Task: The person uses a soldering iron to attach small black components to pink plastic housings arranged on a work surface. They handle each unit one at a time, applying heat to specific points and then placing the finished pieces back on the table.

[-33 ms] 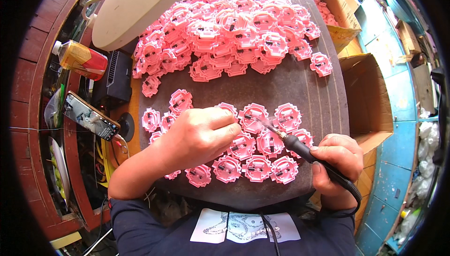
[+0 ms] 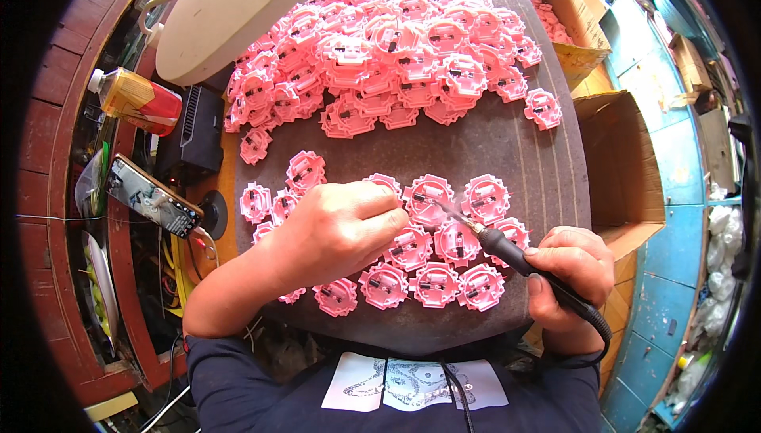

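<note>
We see pink plastic housings (image 2: pixel 416 64) at twelve o'clock; a black-handled soldering iron (image 2: pixel 509 252) at four; a grey-brown tabletop (image 2: pixel 452 144), pale-striped toward two; light-blue panelling (image 2: pixel 672 164) at three; a navy shirt (image 2: pixel 254 389) at six, its white patches (image 2: pixel 424 393) black-patterned.

- A small workshop, I'd say, standing here
- Pink parts (image 2: pixel 345 49) by the heap on the table (image 2: pixel 539 164)
- A soldering iron (image 2: pixel 509 251) among them
- Open cartons (image 2: pixel 634 152) alongside, one holding more

Blue panels (image 2: pixel 672 247) right, red planks (image 2: pixel 46 231) left
</note>
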